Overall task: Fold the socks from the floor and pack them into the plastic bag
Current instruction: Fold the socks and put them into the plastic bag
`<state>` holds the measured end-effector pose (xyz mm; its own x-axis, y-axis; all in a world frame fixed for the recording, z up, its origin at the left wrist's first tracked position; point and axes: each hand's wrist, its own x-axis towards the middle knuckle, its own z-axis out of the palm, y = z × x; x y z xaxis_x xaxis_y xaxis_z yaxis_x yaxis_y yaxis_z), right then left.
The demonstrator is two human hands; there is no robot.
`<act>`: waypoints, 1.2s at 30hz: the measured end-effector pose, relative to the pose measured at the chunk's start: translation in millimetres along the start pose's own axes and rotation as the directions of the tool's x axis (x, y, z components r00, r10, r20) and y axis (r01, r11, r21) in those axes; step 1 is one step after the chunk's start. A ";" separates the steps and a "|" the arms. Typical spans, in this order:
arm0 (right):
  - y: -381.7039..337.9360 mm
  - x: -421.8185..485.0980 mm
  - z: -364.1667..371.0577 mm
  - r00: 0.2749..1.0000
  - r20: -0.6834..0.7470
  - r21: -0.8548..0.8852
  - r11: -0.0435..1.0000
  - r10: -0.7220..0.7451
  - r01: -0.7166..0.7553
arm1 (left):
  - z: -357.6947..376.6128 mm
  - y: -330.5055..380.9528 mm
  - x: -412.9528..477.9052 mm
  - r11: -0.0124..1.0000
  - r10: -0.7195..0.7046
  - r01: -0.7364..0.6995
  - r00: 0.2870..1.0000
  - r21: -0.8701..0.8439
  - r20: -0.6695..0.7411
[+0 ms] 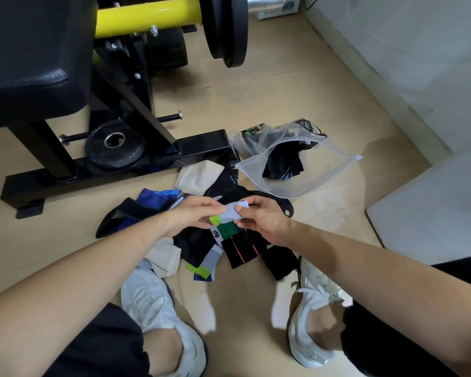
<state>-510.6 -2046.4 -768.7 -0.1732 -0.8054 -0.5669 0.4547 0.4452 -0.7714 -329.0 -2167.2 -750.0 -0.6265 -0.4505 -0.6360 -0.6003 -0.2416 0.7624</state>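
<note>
Socks (199,240) are lying mid-frame; 2 hands, left hand (193,213) and right hand (264,221), are pinching a white sock (230,215) taut, seemingly for folding.

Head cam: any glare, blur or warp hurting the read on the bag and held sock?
Head view: wide-angle warp stretches the frame edges; light soft, shadows faint; sheen on the bench pad; plastic bag translucent, dark socks inside readable; sock pinched by left hand and right hand is sharp, no motion blur.
</note>
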 end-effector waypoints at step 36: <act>-104.5 -41.5 -81.7 0.915 -0.076 -0.870 0.474 -0.396 0.133 | 58.7 82.9 33.1 0.440 0.619 -0.195 0.773 0.876 -0.139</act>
<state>-622.4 -2027.5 -688.1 -0.4045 -0.8837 -0.2353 -0.5678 0.4444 -0.6929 -428.7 -2151.6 -714.9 -0.7870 -0.6170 -0.0032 -0.5776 0.7349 0.3554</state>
